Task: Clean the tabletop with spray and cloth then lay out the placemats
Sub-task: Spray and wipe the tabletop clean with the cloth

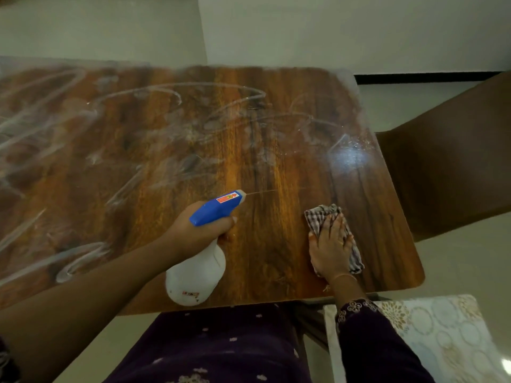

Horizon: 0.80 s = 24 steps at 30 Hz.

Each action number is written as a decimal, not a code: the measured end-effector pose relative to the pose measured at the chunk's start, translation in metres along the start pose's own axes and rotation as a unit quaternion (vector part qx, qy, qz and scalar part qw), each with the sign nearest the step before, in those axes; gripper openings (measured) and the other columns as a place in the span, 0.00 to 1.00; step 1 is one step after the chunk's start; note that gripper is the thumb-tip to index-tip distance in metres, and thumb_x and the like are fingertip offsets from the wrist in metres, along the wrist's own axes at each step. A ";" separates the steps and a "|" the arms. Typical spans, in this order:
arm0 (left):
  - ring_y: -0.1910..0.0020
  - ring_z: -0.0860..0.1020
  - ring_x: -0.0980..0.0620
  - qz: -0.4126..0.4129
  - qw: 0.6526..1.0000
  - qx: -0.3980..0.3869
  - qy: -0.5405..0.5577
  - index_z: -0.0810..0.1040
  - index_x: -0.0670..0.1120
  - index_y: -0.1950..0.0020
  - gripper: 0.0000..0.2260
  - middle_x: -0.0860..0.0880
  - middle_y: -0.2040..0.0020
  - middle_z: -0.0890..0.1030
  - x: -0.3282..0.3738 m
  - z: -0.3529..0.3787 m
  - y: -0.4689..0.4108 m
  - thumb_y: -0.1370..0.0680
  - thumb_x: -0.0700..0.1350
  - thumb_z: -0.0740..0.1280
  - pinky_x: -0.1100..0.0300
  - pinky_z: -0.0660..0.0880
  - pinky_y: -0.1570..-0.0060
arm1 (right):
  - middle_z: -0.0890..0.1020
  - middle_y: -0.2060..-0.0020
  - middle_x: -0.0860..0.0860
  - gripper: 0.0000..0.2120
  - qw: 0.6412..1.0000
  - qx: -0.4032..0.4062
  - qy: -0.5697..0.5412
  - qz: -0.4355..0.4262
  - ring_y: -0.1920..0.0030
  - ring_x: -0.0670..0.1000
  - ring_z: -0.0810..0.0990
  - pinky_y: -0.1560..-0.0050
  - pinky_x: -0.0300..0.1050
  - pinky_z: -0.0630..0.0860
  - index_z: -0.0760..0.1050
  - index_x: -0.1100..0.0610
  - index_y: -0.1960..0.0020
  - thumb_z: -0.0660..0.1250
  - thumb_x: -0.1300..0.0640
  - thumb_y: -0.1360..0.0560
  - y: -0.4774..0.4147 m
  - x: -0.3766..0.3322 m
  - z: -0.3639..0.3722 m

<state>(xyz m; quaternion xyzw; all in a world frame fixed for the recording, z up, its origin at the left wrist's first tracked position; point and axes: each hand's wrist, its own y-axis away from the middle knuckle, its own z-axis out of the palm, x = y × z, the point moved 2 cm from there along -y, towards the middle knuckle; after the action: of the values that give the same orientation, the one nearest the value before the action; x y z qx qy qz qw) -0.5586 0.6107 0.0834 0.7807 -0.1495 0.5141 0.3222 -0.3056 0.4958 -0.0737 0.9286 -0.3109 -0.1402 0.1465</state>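
Observation:
A white spray bottle [197, 272] with a blue trigger head hangs over the near edge of the wooden tabletop [276, 120]. My left hand [199, 230] grips its neck, with the nozzle pointing right and a thin jet leaving it. On the right, my right hand [330, 244] presses flat, fingers straight, on a checked cloth [322, 214] lying on the table. White smear streaks cover the left and middle of the tabletop, and a fresh wet patch [349, 154] glistens near the right edge.
A brown chair back [448, 161] stands off the table's right side. A patterned cream placemat [442, 335] lies on a seat below the table's near right corner. Pale floor surrounds the table, and a wall runs behind it.

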 end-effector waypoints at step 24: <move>0.70 0.78 0.55 -0.013 0.993 0.066 -0.098 0.76 0.41 0.61 0.07 0.50 0.69 0.79 0.100 0.094 -0.161 0.24 0.40 0.65 0.63 0.76 0.65 | 0.49 0.23 0.60 0.33 0.998 0.050 0.000 0.023 0.23 0.60 0.48 0.28 0.65 0.44 0.48 0.61 0.22 0.45 0.44 0.21 -0.136 0.066 -0.051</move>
<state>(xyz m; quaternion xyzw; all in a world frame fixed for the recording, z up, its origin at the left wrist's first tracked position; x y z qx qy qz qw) -0.3590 0.6789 0.0923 0.8488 -0.1359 0.4396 0.2605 -0.1638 0.5685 -0.0867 0.9272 -0.3392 -0.1208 0.1032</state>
